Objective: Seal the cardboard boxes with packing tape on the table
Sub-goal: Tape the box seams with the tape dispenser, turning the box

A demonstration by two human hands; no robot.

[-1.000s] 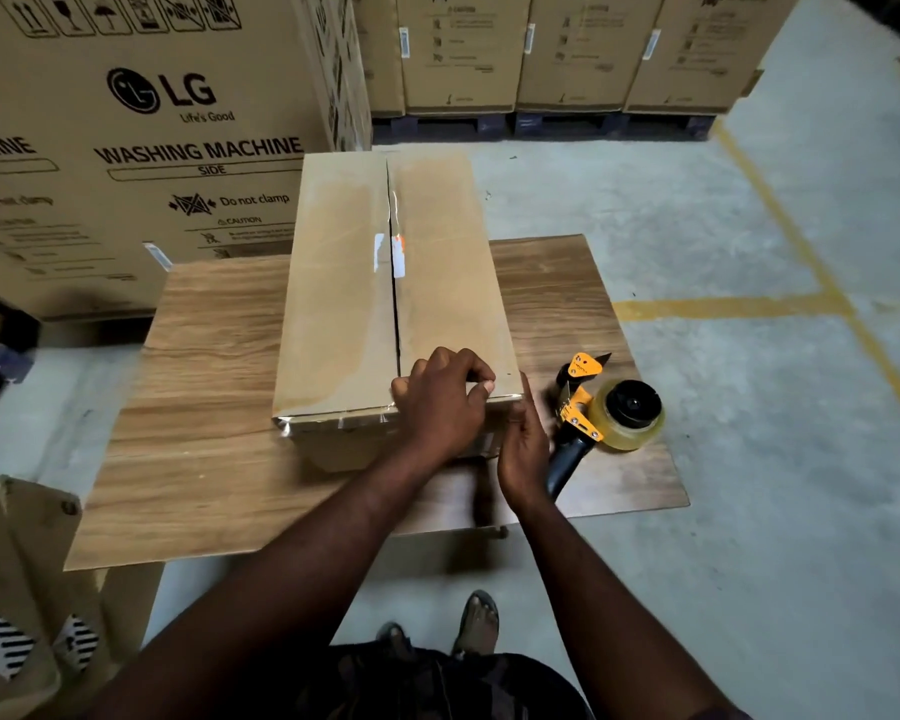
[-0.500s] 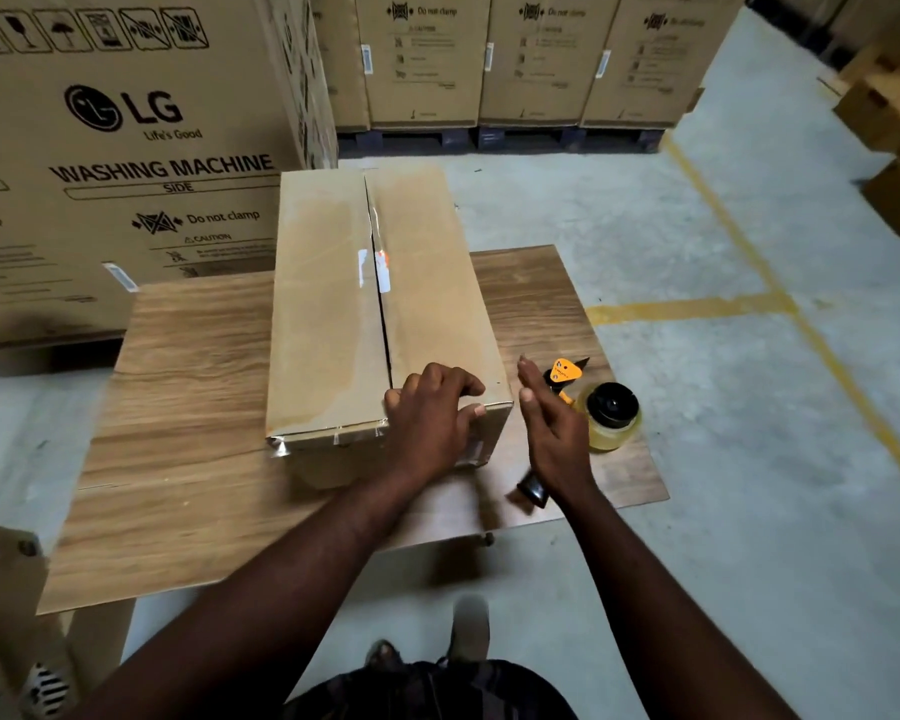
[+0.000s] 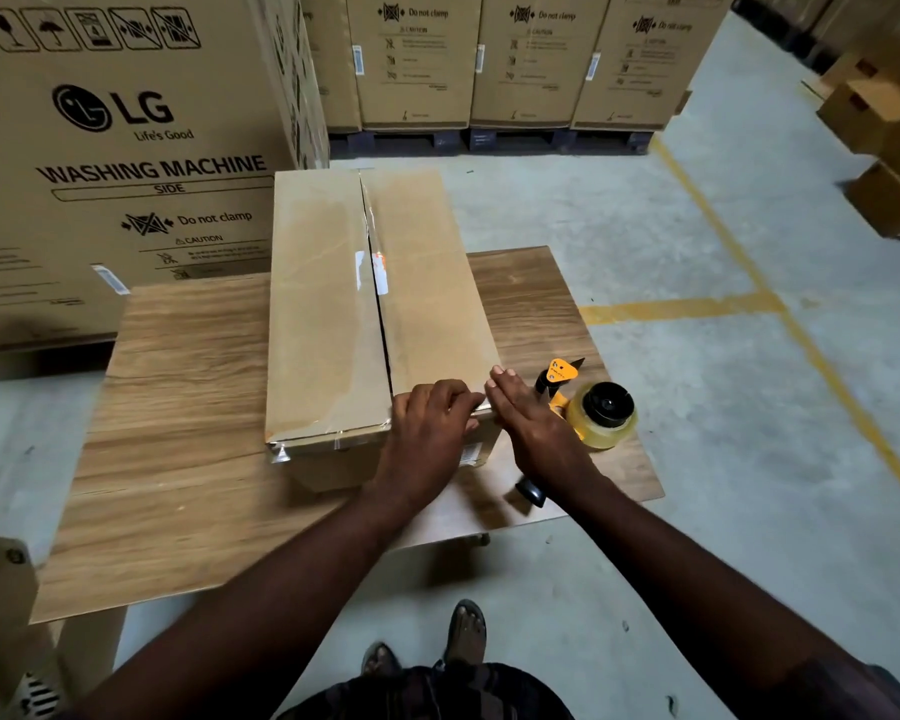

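A long cardboard box [image 3: 328, 314] lies on the wooden table [image 3: 178, 459], its two top flaps meeting in a centre seam with a gap. Clear tape shines along its near edge. My left hand [image 3: 427, 433] presses on the near right corner of the box top, fingers bent over the edge. My right hand [image 3: 531, 423] lies flat with straight fingers against the box's right near corner. An orange and black tape dispenser [image 3: 588, 407] with a roll of clear tape lies on the table just right of my right hand.
Big washing-machine cartons [image 3: 126, 148] stand behind the table on the left, and more cartons [image 3: 515, 59] on pallets at the back. Small boxes [image 3: 884, 148] sit far right. Yellow lines [image 3: 697, 304] cross the concrete floor. A brown bag [image 3: 1, 615] stands at lower left.
My right hand rose from below the box's near edge, opened flat and moved up to the right near corner. My left hand stayed on the corner.
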